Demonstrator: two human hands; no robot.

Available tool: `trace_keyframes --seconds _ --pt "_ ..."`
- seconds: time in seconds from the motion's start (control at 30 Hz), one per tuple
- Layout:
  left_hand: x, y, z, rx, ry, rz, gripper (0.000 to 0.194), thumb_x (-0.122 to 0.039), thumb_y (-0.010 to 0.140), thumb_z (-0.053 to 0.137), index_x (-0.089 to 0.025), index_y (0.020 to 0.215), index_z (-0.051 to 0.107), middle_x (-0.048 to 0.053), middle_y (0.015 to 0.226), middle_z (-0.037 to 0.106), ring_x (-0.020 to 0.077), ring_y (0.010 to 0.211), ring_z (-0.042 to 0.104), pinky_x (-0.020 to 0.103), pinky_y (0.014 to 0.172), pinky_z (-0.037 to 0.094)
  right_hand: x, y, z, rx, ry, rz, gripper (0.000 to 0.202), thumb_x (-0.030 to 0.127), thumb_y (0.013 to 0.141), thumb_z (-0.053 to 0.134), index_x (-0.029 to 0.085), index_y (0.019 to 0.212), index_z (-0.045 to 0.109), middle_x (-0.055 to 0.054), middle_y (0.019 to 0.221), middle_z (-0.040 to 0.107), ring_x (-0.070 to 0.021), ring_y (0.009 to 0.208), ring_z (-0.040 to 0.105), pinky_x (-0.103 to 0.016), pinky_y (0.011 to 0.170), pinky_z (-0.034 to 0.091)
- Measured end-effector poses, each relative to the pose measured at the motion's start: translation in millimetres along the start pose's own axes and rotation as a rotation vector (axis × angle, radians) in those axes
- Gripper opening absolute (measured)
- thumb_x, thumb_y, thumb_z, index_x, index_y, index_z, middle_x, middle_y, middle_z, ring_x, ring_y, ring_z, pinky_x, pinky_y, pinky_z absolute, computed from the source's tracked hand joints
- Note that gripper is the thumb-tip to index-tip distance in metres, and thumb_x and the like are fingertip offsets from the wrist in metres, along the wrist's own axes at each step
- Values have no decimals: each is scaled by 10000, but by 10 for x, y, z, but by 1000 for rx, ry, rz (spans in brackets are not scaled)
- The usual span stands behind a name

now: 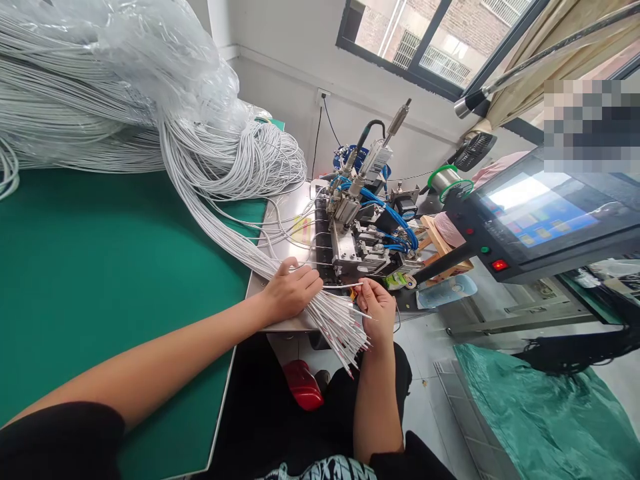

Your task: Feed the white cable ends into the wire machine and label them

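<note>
My left hand (293,291) is closed on a thick bundle of white cables (225,233) at the machine's front plate. Many cut cable ends (343,330) fan out below it, some with reddish tips. My right hand (376,305) pinches the end of a single white cable (343,287), just in front of the machine (347,233). Several other cables run from the bundle across the metal plate (280,230) into the machine's edge.
Coiled cables under clear plastic (165,60) lie on the green table (100,247). A control screen (545,207) stands at the right, beside a wire spool (447,182). A green sheet (545,400) lies lower right. Part of a person, pixelated, shows upper right.
</note>
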State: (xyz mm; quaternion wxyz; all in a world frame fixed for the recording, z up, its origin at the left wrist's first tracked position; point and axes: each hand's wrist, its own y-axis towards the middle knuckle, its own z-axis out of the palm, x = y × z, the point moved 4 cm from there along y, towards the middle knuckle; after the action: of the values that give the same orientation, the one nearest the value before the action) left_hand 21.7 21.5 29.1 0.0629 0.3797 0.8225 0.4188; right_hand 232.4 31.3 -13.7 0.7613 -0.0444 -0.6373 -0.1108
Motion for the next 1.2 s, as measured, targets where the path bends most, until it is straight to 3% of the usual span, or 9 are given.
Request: trace_keyframes --seconds 0.37,0.57,0.7,0.9,1.03,1.2 --pt "-1 -1 -46 -41 -6 28 202 -133 953 438 -228 920 613 -54 728 638 109 691 522 339 836 259 37 -22 68 38 -7 47 188 340 811 704 185 917 716 -14 739 629 -38 474 366 -192 427 274" --pt "13 -23 -44 -60 -27 22 198 -145 939 461 -241 984 629 -49 780 658 107 800 549 366 976 247 27 -4 105 94 11 136 218 344 757 736 179 900 727 -23 744 651 -34 457 339 -185 404 246" --pt "10 -39 -44 -66 -24 31 187 -129 900 481 -224 938 637 -31 803 654 129 854 553 403 1039 225 -7 43 67 102 -100 174 284 388 712 750 155 871 728 -36 701 663 -44 440 332 -198 404 268" --pt "5 -65 15 8 -10 23 163 -143 872 507 -238 899 637 -17 822 657 153 896 548 414 1042 225 78 69 30 102 -564 8 314 446 725 730 152 834 708 -63 746 689 -152 617 563 -265 573 451" --pt "-1 -72 17 -3 -7 17 161 -132 866 508 -224 890 638 -9 819 650 155 897 546 412 1050 216 146 81 68 140 -726 -91 308 462 795 654 155 800 683 -47 711 666 -163 633 561 -275 613 439" --pt "0 -65 9 1 10 9 166 -113 851 506 -215 846 636 -9 797 643 154 878 544 414 1043 209 112 145 101 217 -747 -116 273 433 823 610 170 755 628 -1 650 584 -147 612 502 -263 597 385"
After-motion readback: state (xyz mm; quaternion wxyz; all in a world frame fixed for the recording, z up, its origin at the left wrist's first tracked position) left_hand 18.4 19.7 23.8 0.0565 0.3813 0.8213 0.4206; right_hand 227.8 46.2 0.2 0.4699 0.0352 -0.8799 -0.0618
